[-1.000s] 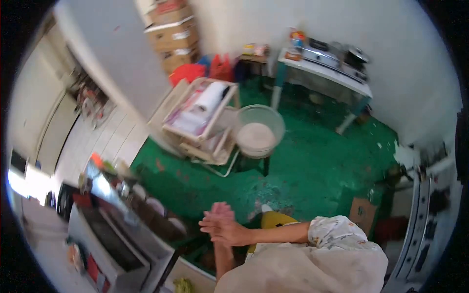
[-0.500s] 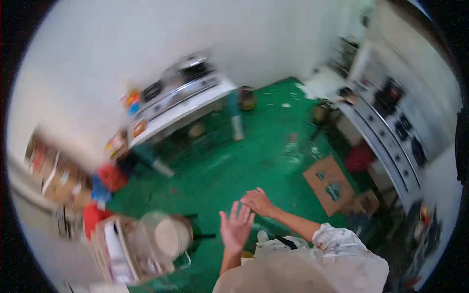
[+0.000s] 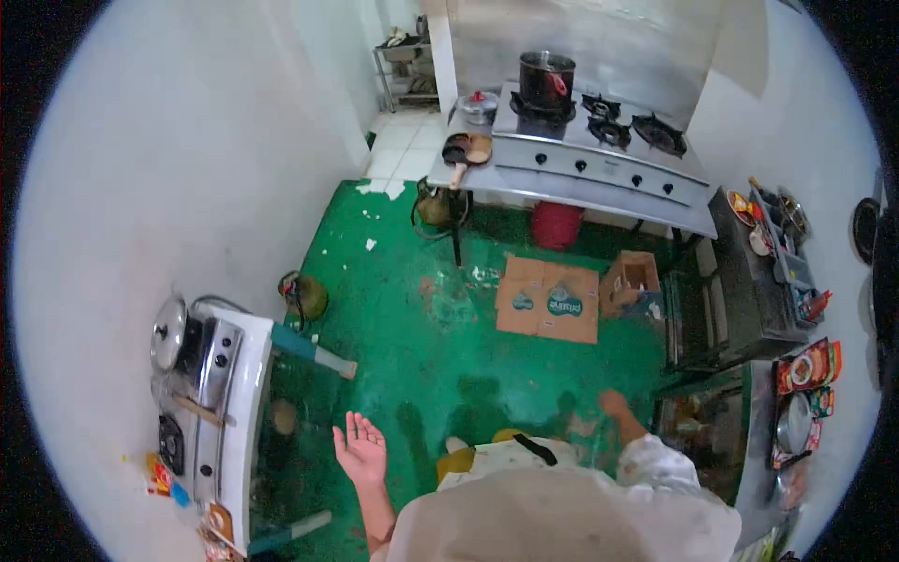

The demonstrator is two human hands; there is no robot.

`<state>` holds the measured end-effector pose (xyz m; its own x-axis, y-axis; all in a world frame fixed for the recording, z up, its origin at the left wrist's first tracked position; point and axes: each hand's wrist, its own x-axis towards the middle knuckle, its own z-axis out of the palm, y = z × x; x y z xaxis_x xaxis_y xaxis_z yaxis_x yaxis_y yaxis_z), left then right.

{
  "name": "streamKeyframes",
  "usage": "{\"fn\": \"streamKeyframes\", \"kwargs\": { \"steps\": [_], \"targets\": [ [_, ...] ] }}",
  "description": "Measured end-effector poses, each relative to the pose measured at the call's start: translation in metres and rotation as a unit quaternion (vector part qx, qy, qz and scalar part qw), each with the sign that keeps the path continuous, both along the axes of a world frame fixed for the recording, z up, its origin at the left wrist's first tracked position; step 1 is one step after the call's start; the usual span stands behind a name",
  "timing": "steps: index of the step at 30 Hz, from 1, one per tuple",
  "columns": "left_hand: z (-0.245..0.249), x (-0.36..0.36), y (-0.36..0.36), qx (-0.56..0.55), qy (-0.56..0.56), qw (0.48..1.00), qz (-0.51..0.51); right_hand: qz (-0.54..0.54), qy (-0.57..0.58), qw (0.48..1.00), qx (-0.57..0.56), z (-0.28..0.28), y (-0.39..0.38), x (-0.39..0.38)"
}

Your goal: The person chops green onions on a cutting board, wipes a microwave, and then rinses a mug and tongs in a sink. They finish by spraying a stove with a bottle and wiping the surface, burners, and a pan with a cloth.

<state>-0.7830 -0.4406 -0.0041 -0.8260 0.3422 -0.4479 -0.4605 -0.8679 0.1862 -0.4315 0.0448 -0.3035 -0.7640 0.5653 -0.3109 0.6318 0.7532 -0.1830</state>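
Observation:
My left hand (image 3: 362,451) is held palm up in the air with its fingers apart and nothing in it, nearest to the leg of the left stove table (image 3: 257,375). My right hand (image 3: 614,405) hangs low on the other side, smeared by motion, so its fingers cannot be made out. Below and between the hands are my light apron (image 3: 552,525) and the green floor (image 3: 403,356). A flattened cardboard sheet (image 3: 548,323) lies on the floor ahead of my right hand.
Ahead, a gas stove (image 3: 599,169) carries a dark pot (image 3: 546,82). A red bucket (image 3: 556,227) sits under it, near an open carton (image 3: 637,272). Gas cylinders (image 3: 305,296) (image 3: 436,208) stand on the floor. A dark shelf (image 3: 763,290) and a counter (image 3: 757,450) line the right side.
My view has swung right, so the front stove is now ahead. My hands, close together before, have moved apart, the left to the left and the right to the right.

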Motion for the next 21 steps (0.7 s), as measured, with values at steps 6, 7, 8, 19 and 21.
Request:
{"fn": "streamKeyframes", "kwargs": {
  "steps": [6,7,8,19,21],
  "targets": [
    [0.003,-0.149,0.075,-0.015,0.001,0.994,-0.109,0.099,-0.191,0.953,0.212,-0.083,-0.074,0.2],
    [0.002,-0.171,0.094,-0.013,0.004,0.994,-0.106,0.034,-0.218,0.971,0.088,-0.071,-0.093,0.198],
    [0.001,-0.191,0.115,-0.006,0.014,0.99,-0.142,-0.024,-0.224,0.974,0.013,-0.068,-0.106,0.182],
    [-0.058,-0.431,0.248,-0.016,-0.043,0.97,-0.237,-0.083,-0.089,0.967,-0.222,-0.047,-0.044,-0.234],
    [-0.066,-0.481,0.238,-0.052,-0.073,0.978,-0.19,0.004,0.032,0.971,-0.238,-0.069,-0.003,-0.358]
  ]
}}
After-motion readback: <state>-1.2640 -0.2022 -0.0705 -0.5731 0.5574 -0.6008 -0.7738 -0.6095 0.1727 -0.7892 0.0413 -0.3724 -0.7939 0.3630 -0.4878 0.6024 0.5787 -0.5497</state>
